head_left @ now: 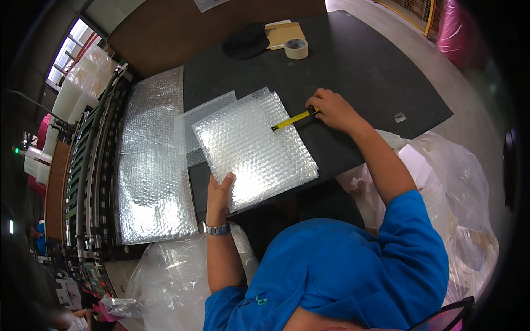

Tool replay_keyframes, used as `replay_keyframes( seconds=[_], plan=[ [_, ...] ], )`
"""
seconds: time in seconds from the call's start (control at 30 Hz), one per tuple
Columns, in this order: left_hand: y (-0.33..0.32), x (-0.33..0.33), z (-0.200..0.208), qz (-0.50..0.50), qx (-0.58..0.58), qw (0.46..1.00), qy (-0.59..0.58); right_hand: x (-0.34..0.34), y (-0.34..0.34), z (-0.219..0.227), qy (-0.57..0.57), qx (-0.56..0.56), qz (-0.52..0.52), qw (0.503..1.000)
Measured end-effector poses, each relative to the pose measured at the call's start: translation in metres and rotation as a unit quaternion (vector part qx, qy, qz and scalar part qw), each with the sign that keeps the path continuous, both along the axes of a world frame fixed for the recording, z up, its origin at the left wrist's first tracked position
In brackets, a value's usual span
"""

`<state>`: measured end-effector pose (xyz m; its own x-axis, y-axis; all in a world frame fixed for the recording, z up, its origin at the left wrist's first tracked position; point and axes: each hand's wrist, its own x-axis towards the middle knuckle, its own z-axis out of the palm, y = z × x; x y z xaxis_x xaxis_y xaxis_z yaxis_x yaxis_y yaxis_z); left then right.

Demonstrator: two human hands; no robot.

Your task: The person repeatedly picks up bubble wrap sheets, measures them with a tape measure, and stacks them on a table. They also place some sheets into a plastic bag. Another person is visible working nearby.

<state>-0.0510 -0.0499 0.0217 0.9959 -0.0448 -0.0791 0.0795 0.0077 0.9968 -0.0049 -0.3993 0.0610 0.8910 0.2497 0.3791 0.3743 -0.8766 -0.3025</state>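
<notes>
I'm looking out from my own head, left camera of a side-by-side pair, pitched steeply down over my blue shirt (331, 270) and forward across the dark table (353, 60)! It's close in, my left hand (220, 192) and right hand (332, 110) either side of the middle, and the fisheye goes wide, catching the machine (91, 176) at left, bending edges toward its round rim!

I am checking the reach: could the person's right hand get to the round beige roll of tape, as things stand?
Probably yes: only black tabletop shows between the right hand and the round beige roll of tape. However, that hand holds a long yellow tape measure, perhaps to be put down first.
</notes>
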Motion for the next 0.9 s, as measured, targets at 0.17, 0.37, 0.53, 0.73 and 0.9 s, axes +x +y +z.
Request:
replay_keyframes(
  seconds=[0.17,0.37,0.53,0.73,0.9],
  plan=[
    [-0.002,-0.001,0.001,-0.006,-0.017,1.000,-0.002,0.001,-0.001,-0.004,-0.010,-0.001,-0.001,1.000],
    [0.002,0.000,0.000,-0.003,-0.007,1.000,0.013,0.000,-0.003,-0.002,0.020,0.006,-0.022,1.000],
    [-0.004,-0.002,0.000,0.022,-0.002,1.000,-0.022,0.006,-0.023,-0.009,0.040,0.043,-0.158,0.986],
    [-0.003,-0.009,-0.002,0.031,-0.027,0.997,-0.070,0.003,0.002,-0.015,-0.027,0.163,-0.135,0.977],
    [0.003,-0.012,-0.010,0.035,-0.080,0.991,-0.097,-0.005,0.055,-0.030,0.350,0.589,0.028,0.728]
  ],
)
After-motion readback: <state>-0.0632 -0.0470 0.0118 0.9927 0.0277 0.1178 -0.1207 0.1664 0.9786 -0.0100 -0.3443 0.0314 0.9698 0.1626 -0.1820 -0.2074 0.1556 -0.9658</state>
